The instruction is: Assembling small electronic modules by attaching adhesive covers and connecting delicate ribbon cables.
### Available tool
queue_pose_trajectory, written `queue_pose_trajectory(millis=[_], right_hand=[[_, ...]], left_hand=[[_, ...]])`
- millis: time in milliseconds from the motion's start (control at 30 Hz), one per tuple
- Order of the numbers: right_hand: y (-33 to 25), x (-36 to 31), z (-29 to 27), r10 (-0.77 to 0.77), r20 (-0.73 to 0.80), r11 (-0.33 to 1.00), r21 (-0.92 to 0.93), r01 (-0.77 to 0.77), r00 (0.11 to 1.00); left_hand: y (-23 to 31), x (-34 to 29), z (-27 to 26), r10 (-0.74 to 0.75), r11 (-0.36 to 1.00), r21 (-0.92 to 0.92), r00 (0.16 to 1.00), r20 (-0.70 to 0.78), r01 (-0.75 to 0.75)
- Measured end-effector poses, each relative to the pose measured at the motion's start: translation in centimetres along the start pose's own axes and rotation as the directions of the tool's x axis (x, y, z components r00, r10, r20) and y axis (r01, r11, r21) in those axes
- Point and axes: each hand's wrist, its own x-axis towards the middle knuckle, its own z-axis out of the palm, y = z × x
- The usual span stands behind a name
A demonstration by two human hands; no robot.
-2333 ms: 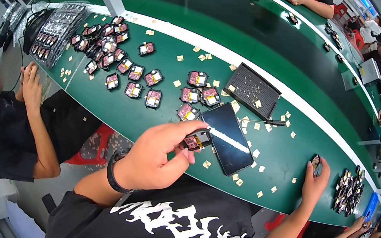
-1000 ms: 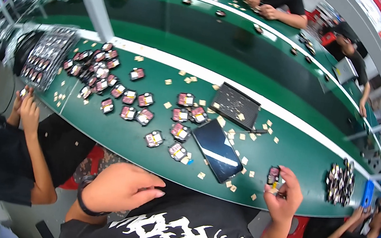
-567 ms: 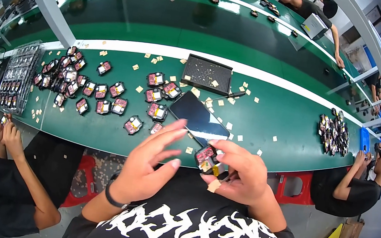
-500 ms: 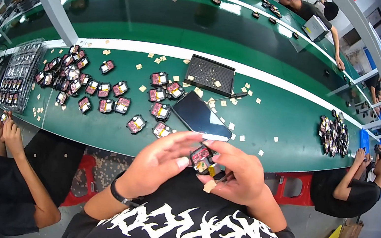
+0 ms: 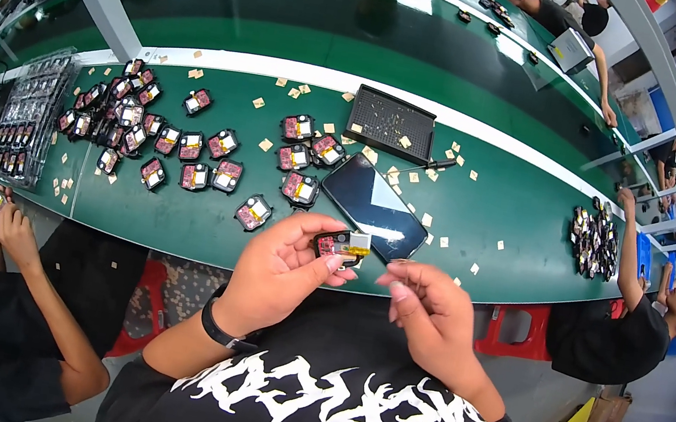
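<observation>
My left hand point(image 5: 289, 249) grips a small electronic module point(image 5: 340, 245) just past the table's near edge. The module has a black frame, a red circuit board, a silvery block and a strip of yellow tape. Just to its right hovers my right hand point(image 5: 433, 307), fingers curled in and thumb close to the index finger; whatever may sit between the tips is too small to make out. Beyond both hands a dark glossy phone-like slab point(image 5: 376, 206) lies on the green table. Similar modules point(image 5: 253, 212) lie to its left.
A black tray point(image 5: 391, 124) holding small cream bits stands behind the slab, near a dark pen-like tool point(image 5: 434, 165). Cream paper squares are scattered around. A module heap point(image 5: 592, 241) sits far right, clear plastic trays point(image 5: 27, 122) far left. Co-workers sit on both sides.
My right hand has come off the module and moved right; my left hand now holds it alone. The cream square that hung by my right fingers no longer shows there. The view has shifted slightly.
</observation>
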Motion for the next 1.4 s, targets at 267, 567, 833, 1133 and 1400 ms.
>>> queue_pose_trajectory(millis=[267,567,833,1133,1400], right_hand=[[1.0,0.4,0.9,0.215,0.163,0.910,0.323,-0.258,0.963],[1.3,2.0,1.8,0.353,0.273,0.751,0.487,-0.445,0.895],[1.9,2.7,2.0,0.382,0.290,0.695,0.535,-0.480,0.877],[2.8,3.5,0.8,0.347,0.366,0.586,0.634,-0.504,0.864],[3.5,3.8,0.1,0.324,0.292,0.619,0.654,-0.435,0.900]], left_hand=[[-0.7,0.1,-0.6,0.187,0.982,0.019,0.982,-0.029,-0.186],[-0.4,0.1,-0.1,0.198,0.978,0.089,0.975,-0.096,-0.190],[-0.7,0.4,-0.1,0.234,0.934,0.290,0.971,-0.053,-0.209],[-1.4,0.8,0.4,0.251,0.880,0.401,0.966,0.063,-0.255],[-1.7,1.4,2.5,0.403,0.742,0.576,0.915,0.026,-0.343]])
